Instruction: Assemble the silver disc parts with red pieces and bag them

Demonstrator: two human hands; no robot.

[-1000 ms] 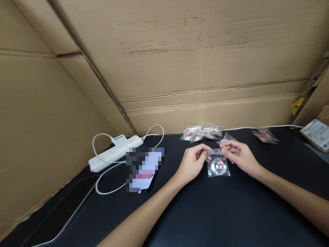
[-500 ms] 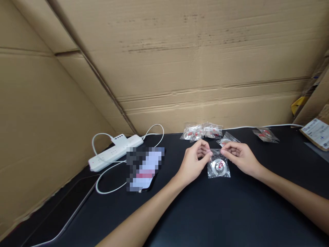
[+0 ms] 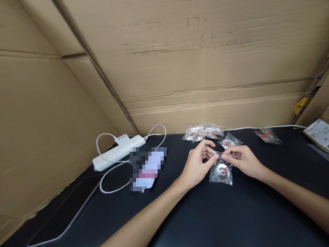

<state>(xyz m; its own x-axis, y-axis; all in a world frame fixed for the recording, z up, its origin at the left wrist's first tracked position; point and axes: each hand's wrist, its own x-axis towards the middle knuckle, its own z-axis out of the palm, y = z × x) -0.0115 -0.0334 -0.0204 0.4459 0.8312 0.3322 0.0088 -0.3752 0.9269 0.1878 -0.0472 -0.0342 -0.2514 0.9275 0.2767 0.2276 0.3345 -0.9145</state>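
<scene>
A small clear plastic bag (image 3: pixel 212 178) holds a silver, domed metal disc (image 3: pixel 219 173) with a loop of red cord on it. My left hand (image 3: pixel 195 166) grips the left part of the bag's top edge, its index finger lifted away. At the right part of the same edge, my right hand (image 3: pixel 243 162) pinches the plastic between thumb and fingers. Both sets of fingertips nearly meet there, and the disc hangs or lies just below them; contact with the table is unclear. Just behind my right hand is another bagged disc (image 3: pixel 227 141).
Several bagged discs (image 3: pixel 199 132) lie along the cardboard wall (image 3: pixel 180 68), with another bag (image 3: pixel 268 136) farther right. To the left are a power strip (image 3: pixel 119 153) with white cables, a partly blurred phone (image 3: pixel 149 175) and a dark tablet-like slab (image 3: pixel 65 209). A labelled package (image 3: pixel 318 132) sits at far right.
My fingers have moved closer together along the bag's top edge, and the bag has shifted slightly toward me. My left index finger has lifted off. The whole view has shifted a little.
</scene>
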